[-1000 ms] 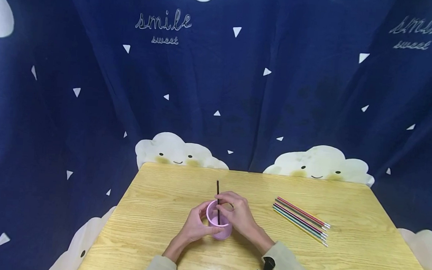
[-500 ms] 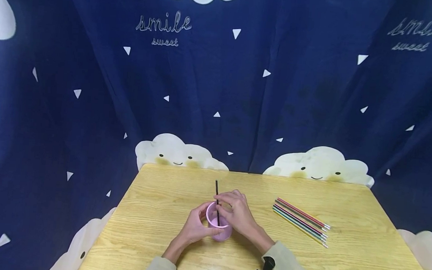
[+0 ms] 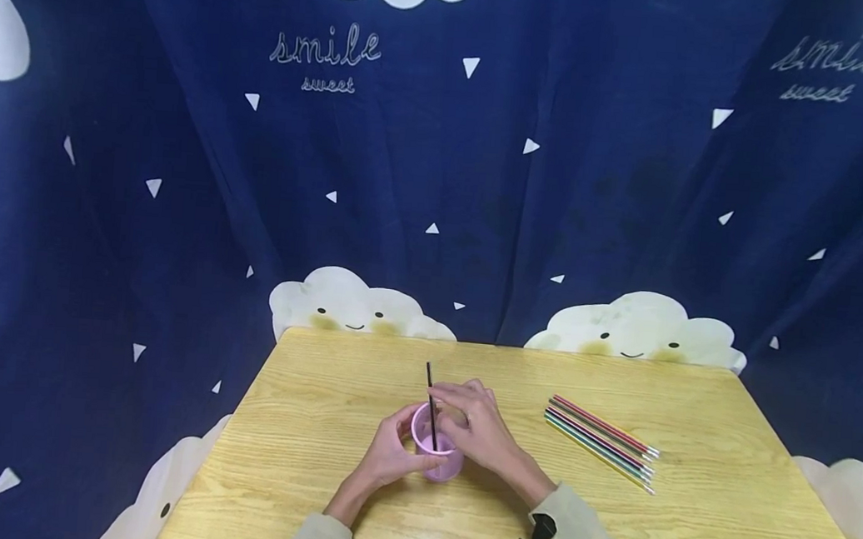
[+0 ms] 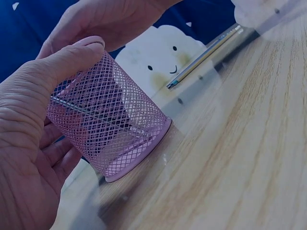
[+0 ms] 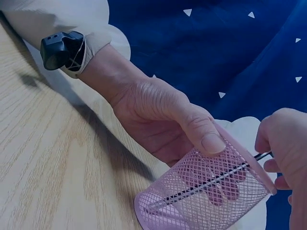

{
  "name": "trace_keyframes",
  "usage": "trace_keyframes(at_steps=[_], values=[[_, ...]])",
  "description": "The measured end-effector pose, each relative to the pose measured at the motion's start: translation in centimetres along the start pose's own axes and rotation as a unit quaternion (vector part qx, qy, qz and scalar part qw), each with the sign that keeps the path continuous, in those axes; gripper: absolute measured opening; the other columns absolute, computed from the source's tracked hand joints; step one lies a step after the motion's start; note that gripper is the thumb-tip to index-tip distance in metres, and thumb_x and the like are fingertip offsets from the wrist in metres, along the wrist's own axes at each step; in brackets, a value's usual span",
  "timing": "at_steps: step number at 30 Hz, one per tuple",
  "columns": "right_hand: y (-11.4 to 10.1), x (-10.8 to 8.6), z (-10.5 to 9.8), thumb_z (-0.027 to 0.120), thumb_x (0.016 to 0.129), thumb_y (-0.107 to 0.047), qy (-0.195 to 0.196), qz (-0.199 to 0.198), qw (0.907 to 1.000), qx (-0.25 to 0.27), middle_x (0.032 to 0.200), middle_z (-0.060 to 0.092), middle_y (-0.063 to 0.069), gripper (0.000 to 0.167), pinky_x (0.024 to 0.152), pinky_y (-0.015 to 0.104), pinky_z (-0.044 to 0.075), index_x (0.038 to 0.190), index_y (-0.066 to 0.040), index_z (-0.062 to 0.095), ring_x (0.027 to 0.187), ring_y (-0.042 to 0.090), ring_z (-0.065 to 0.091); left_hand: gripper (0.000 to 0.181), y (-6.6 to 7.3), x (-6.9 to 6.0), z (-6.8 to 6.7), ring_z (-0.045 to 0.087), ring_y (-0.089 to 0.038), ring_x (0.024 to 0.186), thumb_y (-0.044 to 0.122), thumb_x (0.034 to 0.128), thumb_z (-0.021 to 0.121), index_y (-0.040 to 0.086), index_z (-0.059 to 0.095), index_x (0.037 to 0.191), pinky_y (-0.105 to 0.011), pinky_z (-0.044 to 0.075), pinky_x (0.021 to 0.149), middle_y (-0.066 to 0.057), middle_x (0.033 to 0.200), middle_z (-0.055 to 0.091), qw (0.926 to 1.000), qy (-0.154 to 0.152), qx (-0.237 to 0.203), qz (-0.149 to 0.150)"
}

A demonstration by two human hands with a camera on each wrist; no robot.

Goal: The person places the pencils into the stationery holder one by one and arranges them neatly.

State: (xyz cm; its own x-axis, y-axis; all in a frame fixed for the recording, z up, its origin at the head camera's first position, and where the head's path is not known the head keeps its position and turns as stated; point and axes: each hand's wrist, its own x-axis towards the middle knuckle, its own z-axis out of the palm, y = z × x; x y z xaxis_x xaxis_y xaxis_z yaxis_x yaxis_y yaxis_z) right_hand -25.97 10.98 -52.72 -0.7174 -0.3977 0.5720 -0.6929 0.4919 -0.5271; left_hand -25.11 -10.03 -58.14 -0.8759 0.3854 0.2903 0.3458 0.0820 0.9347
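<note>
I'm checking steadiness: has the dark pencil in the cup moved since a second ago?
Yes: in the head view, the top of the dark pencil has tipped slightly left against the left smiling cloud.

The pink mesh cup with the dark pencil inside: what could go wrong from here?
The dark pencil leans, so it might slide inside the cup once the right hand leaves it. The cup might tip if the left hand loosens its grip. The pencils lying loose might roll if the right sleeve brushes them.
</note>
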Motion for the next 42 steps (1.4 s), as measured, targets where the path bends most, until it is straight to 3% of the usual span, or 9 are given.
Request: trace_keyframes(at_steps=[5,8,14,22,27,32,36,38,42], values=[[0.3,-0.7,-0.9,0.072,0.092,-0.009,0.012,-0.012,0.9997,0.018,0.139,0.069,0.006,0.043,0.092,0.041,0.044,0.134,-0.010,0.071,0.112,0.015,0.058,0.081,-0.1,0.0,-0.1,0.064,-0.033,0.124,0.016,0.0736,0.093,0.008,0.057,0.146,-0.043,0.051,0.110,-0.012,0.136,0.068,1.0000,0.001,-0.001,0.001],[0.9,-1.3,-1.7,0.072,0.094,-0.007,0.008,-0.013,0.9996,0.024,0.141,0.067,0.006,0.044,0.102,0.049,0.044,0.137,-0.012,0.069,0.120,0.019,0.060,0.082,-0.1,0.0,-0.1,0.064,-0.038,0.124,0.017,0.0738,0.093,0.004,0.056,0.146,-0.046,0.051,0.110,-0.019,0.136,0.067,1.0000,0.002,-0.001,0.004],[2.1,-2.8,-3.7,0.073,0.095,-0.008,0.001,-0.002,0.9997,0.026,0.145,0.064,0.009,0.048,0.116,0.071,0.030,0.142,-0.017,0.066,0.132,0.031,0.059,0.081,-0.1,0.1,0.0,0.061,-0.047,0.126,0.014,0.0737,0.093,0.001,0.056,0.145,-0.057,0.046,0.112,-0.027,0.136,0.064,0.9999,0.003,-0.014,0.007],[3.6,-5.3,-6.0,0.073,0.096,-0.009,0.005,0.025,0.9996,0.008,0.146,0.062,0.011,0.048,0.117,0.074,0.026,0.143,-0.018,0.065,0.134,0.035,0.057,0.082,0.2,0.1,0.2,0.060,-0.044,0.128,0.014,0.0717,0.095,0.005,0.059,0.144,-0.056,0.045,0.114,-0.024,0.137,0.065,0.9996,0.008,-0.021,-0.014],[4.8,-6.8,-6.7,0.074,0.095,-0.006,0.016,0.018,0.9995,-0.019,0.144,0.064,0.013,0.049,0.118,0.059,0.033,0.142,-0.016,0.066,0.131,0.032,0.058,0.081,0.0,0.1,0.2,0.061,-0.044,0.126,0.014,0.0721,0.094,0.003,0.058,0.144,-0.055,0.047,0.113,-0.025,0.135,0.066,0.9997,0.007,-0.021,-0.008],[5.2,-7.9,-7.2,0.073,0.096,-0.008,0.019,0.025,0.9991,-0.030,0.145,0.063,0.012,0.047,0.125,0.040,0.021,0.142,-0.015,0.065,0.134,0.035,0.055,0.082,-0.3,0.0,0.1,0.063,-0.041,0.124,0.013,0.0716,0.095,0.004,0.058,0.144,-0.048,0.050,0.111,-0.023,0.134,0.066,0.9998,0.010,-0.017,-0.008],[5.5,-8.6,-7.7,0.073,0.095,-0.005,0.023,0.022,0.9989,-0.034,0.144,0.063,0.014,0.049,0.126,0.033,0.016,0.142,-0.015,0.065,0.133,0.040,0.054,0.082,-0.3,0.0,0.1,0.064,-0.040,0.124,0.014,0.0715,0.095,0.004,0.058,0.144,-0.045,0.051,0.110,-0.023,0.134,0.067,0.9998,0.011,-0.014,-0.009],[5.7,-8.9,-8.0,0.074,0.093,-0.003,0.027,0.025,0.9986,-0.038,0.144,0.063,0.015,0.049,0.126,0.037,0.018,0.141,-0.015,0.066,0.133,0.041,0.054,0.081,-0.2,0.0,0.1,0.064,-0.040,0.123,0.014,0.0718,0.095,0.004,0.059,0.144,-0.045,0.051,0.110,-0.023,0.133,0.067,0.9998,0.010,-0.013,-0.008],[6.4,-9.4,-8.9,0.076,0.090,0.000,0.033,0.031,0.9977,-0.050,0.142,0.063,0.017,0.048,0.118,0.065,0.026,0.137,-0.012,0.069,0.133,0.043,0.053,0.081,0.0,0.0,0.1,0.064,-0.041,0.122,0.013,0.0724,0.094,0.003,0.058,0.144,-0.050,0.050,0.110,-0.024,0.133,0.067,0.9998,0.010,-0.015,0.000]])
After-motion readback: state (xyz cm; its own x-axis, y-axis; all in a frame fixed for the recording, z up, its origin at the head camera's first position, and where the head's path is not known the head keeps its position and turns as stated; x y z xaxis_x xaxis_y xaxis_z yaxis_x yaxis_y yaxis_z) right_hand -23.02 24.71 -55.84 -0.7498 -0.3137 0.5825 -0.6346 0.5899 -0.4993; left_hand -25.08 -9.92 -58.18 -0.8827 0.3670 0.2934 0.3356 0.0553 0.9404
